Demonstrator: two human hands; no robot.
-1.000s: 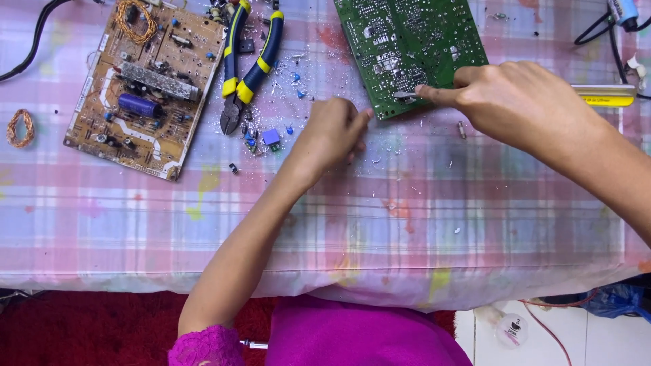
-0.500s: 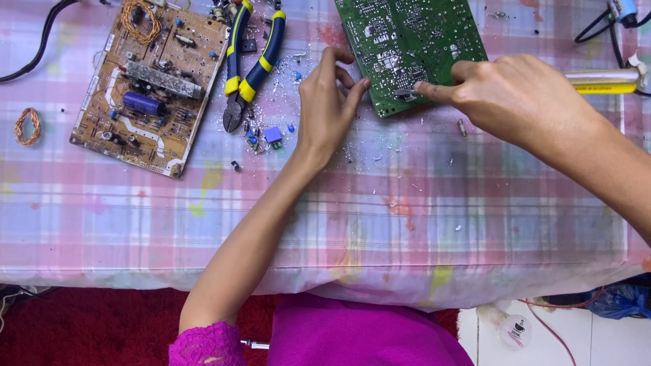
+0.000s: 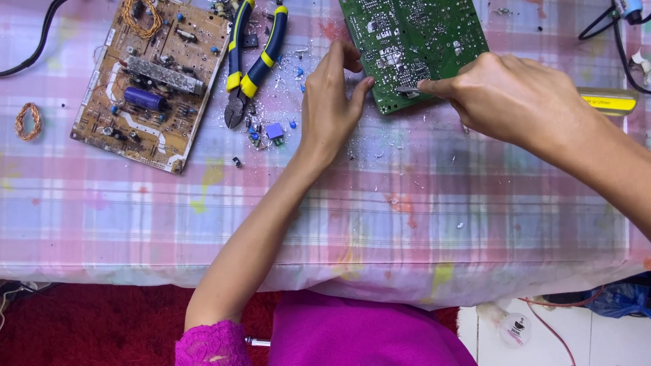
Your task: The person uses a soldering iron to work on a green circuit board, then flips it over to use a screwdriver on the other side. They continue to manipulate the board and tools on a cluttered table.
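Observation:
A green circuit board point(image 3: 413, 41) lies solder side up at the top middle of the table. My left hand point(image 3: 330, 108) rests at its lower left edge, fingers touching the board's corner, holding nothing. My right hand point(image 3: 515, 98) comes in from the right and pinches a small grey metal tool point(image 3: 408, 89), whose tip lies on the board's lower edge.
A brown circuit board point(image 3: 146, 88) with components lies at the left. Blue and yellow pliers point(image 3: 247, 61) sit between the boards, with small loose parts point(image 3: 274, 130) and solder bits around. A copper wire coil point(image 3: 28, 120) is far left. A yellow box point(image 3: 607, 102) and cables sit right.
My left hand has moved up and right from the loose parts to the green board's corner. My right hand has stayed on the board with the tool.

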